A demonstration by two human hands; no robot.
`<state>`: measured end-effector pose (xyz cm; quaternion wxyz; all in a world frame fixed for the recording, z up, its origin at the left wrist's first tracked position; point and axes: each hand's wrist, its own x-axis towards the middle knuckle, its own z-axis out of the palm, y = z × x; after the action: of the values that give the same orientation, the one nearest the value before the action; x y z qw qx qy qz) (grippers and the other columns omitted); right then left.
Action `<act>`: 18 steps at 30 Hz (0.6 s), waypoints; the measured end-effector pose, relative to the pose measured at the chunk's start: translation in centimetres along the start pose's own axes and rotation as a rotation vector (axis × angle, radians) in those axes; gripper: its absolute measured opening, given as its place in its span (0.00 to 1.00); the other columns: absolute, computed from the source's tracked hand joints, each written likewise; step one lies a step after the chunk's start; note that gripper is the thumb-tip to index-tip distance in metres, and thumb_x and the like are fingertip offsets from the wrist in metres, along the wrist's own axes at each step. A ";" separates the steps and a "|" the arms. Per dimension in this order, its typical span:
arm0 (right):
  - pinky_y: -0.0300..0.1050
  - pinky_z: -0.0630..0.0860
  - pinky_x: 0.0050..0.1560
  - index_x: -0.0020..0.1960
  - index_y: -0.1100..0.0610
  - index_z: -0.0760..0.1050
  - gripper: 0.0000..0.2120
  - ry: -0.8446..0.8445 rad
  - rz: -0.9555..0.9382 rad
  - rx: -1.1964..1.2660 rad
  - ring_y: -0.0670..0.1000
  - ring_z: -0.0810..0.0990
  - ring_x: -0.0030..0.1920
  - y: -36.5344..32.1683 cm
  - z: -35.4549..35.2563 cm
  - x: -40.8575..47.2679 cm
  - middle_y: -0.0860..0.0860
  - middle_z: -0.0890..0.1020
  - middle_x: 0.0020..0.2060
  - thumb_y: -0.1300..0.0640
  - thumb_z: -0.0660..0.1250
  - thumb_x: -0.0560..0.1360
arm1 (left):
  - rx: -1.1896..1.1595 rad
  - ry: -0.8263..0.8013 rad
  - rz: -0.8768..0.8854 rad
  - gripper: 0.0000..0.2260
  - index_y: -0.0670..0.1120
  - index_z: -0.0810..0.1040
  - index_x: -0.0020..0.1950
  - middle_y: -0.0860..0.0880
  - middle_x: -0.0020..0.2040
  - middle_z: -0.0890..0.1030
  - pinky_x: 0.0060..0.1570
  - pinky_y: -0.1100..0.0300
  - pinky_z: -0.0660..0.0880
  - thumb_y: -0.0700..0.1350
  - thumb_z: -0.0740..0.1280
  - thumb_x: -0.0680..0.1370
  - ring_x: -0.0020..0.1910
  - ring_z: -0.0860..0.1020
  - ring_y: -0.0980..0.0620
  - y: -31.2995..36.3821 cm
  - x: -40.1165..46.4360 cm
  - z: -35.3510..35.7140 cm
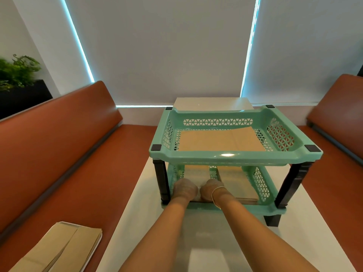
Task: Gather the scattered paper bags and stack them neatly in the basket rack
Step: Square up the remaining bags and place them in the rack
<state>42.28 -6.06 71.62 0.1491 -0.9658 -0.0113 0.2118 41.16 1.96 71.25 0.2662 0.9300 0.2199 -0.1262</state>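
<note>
A mint-green two-tier basket rack (233,157) with dark legs stands on the white table (149,193). Flat brown paper bags (220,141) lie in its upper tier. The lower tier holds two brown stacks side by side, a left stack (195,172) and a right stack (235,185). My left hand (184,189) and my right hand (211,190) reach into the lower tier together. Both grip the near end of the left stack, with their fingers curled down out of sight. More paper bags (64,248) lie on the bench seat at the lower left.
Brown upholstered benches (59,154) flank the narrow table on both sides. Grey roller blinds (167,55) cover the window behind. A potted plant (17,73) stands at the far left. The rack's upper tier overhangs my hands closely.
</note>
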 end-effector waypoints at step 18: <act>0.46 0.72 0.55 0.64 0.65 0.68 0.20 0.398 0.106 0.440 0.60 0.75 0.60 -2.5 0.3 -11.4 0.61 0.77 0.59 0.62 0.64 0.74 | -0.375 0.113 0.371 0.15 0.41 0.73 0.66 0.42 0.65 0.74 0.58 0.61 0.69 0.37 0.58 0.79 0.63 0.73 0.46 -5.9 -10.1 -2.4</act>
<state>31.89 -4.50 76.71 0.3427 -0.9321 0.1150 0.0230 29.82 4.32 74.16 0.4398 0.8943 0.0798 0.0195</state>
